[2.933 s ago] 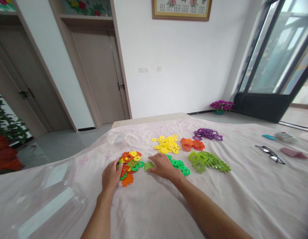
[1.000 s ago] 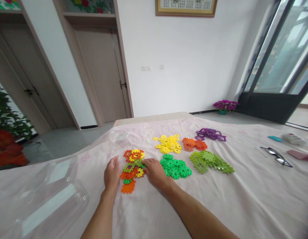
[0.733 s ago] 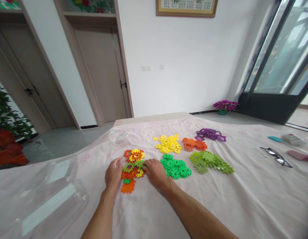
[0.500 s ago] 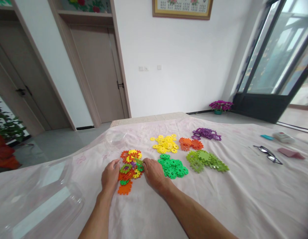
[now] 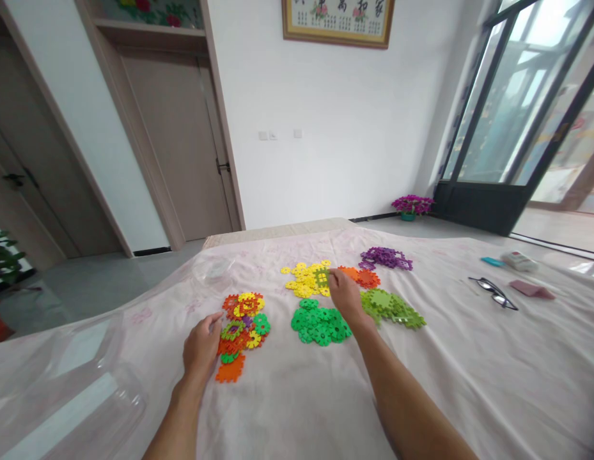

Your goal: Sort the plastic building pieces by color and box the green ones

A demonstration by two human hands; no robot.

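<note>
My right hand [image 5: 345,294] pinches a light green square plastic piece [image 5: 321,276] with cut-out holes. It is raised in front of the yellow flower-shaped pieces [image 5: 304,284]. My left hand [image 5: 201,345] rests at the left edge of a mixed pile [image 5: 239,342] of orange, yellow, green and purple pieces, fingers loosely bent and holding nothing I can see. Below my right hand lies a heap of green flower-shaped pieces [image 5: 320,324]. Light green square pieces [image 5: 392,306] lie to the right of my right wrist, and orange ones [image 5: 366,278] show just behind the hand.
Purple pieces [image 5: 385,257] form a heap at the back right. Clear plastic containers [image 5: 80,383] lie at the left, with a small clear dish [image 5: 217,271] farther back. Glasses [image 5: 495,294] and a pink folded item [image 5: 531,289] lie far right on the pale cloth [image 5: 297,402].
My right hand has left the mixed pile and moved right and away from me, carrying the light green piece. My left hand stays beside the pile. The view has turned slightly right.
</note>
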